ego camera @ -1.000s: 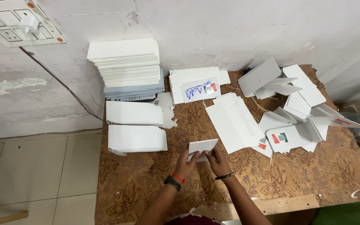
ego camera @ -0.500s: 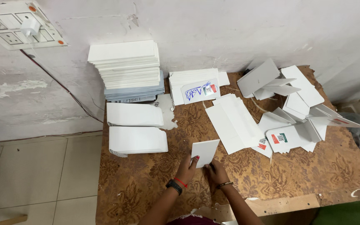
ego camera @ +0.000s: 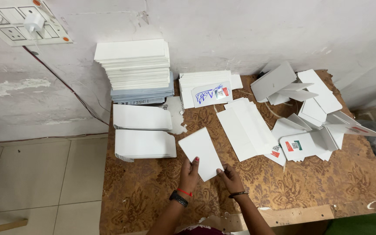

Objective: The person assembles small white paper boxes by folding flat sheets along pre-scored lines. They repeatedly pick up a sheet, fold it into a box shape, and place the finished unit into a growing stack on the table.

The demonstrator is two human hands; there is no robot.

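A white card sheet (ego camera: 201, 151) lies flat and slanted on the brown patterned table (ego camera: 310, 182). My left hand (ego camera: 189, 174) grips its near left edge, thumb on top. My right hand (ego camera: 230, 176) pinches its near right corner. Both hands sit at the table's front middle. I wear a black band and a red thread on the left wrist and a thin bracelet on the right.
A tall stack of white sheets (ego camera: 135, 69) stands at the back left over grey ones. Two low white stacks (ego camera: 143, 130) lie left of my hands. More flat sheets (ego camera: 243, 127) and a heap of folded cards (ego camera: 314, 117) lie right. A wall socket panel (ego camera: 22, 21) hangs at top left.
The sheet was small and folded between my hands a second ago. It is now opened out flat and larger, and my hands have moved back to its near edge.
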